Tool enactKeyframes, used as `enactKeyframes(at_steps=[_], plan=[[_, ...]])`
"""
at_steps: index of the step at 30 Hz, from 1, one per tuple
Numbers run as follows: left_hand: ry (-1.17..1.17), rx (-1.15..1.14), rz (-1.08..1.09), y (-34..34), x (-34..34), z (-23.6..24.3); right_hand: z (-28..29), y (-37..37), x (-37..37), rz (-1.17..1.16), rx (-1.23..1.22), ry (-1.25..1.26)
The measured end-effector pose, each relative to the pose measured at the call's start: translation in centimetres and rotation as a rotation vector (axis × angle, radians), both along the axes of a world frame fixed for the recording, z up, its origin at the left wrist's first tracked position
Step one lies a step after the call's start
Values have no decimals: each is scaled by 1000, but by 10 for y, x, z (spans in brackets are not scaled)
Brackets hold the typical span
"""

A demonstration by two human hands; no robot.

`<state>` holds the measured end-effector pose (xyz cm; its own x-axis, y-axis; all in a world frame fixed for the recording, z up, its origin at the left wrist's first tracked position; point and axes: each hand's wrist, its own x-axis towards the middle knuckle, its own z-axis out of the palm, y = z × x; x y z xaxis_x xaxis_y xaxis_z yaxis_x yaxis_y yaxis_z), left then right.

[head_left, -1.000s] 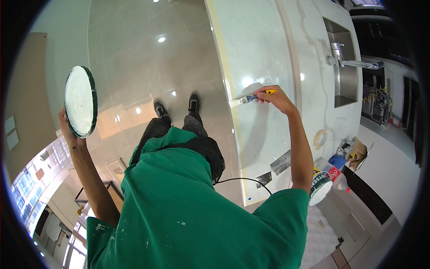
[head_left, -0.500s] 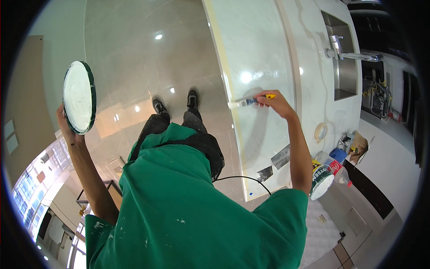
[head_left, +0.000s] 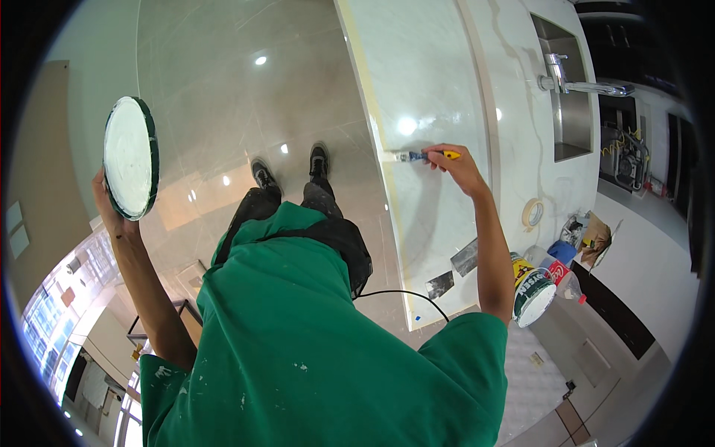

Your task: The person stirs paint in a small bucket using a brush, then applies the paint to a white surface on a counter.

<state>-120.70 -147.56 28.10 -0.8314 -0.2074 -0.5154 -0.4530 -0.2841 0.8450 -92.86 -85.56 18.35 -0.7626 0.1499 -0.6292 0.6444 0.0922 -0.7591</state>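
Note:
In my right hand [head_left: 452,165] is a paintbrush [head_left: 409,156] with a yellow-ended handle and white paint on its bristles. Its tip rests at the left edge of the white marble-patterned countertop [head_left: 439,82], over a strip of pale masking tape [head_left: 363,72]. My left hand [head_left: 113,205] grips a round paint can lid [head_left: 128,160] by its lower edge, out over the floor. The lid has a dark green rim, and its face is coated in white paint. Some fingers of the left hand are hidden behind it.
A steel sink with a chrome faucet [head_left: 557,74] lies at far right. Beyond my right forearm are a tape roll [head_left: 532,214], a green-and-yellow paint can [head_left: 533,298] and a plastic bottle [head_left: 564,279]. Two dark grey patches and a black cable [head_left: 406,292] are near the counter's near end.
The paintbrush has moved slightly away from me along the counter's left edge, and my right hand has shifted with it. The lid stays nearly in place.

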Motion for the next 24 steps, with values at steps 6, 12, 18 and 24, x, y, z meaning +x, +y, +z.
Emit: enactKeyframes(at_steps=[6, 12, 18, 24], plan=[[0, -32, 33, -1, -1, -3, 13, -3, 43, 167, -84, -209], [-14, -31, 22, 6, -7, -3, 13, -3, 41, 88, -39, -228], [6, -33, 14, 12, -13, 1, 20, -1, 21, 110, -16, -197], [-4, -16, 33, 15, -15, 2, 24, -1, -5, 140, -21, -173]])
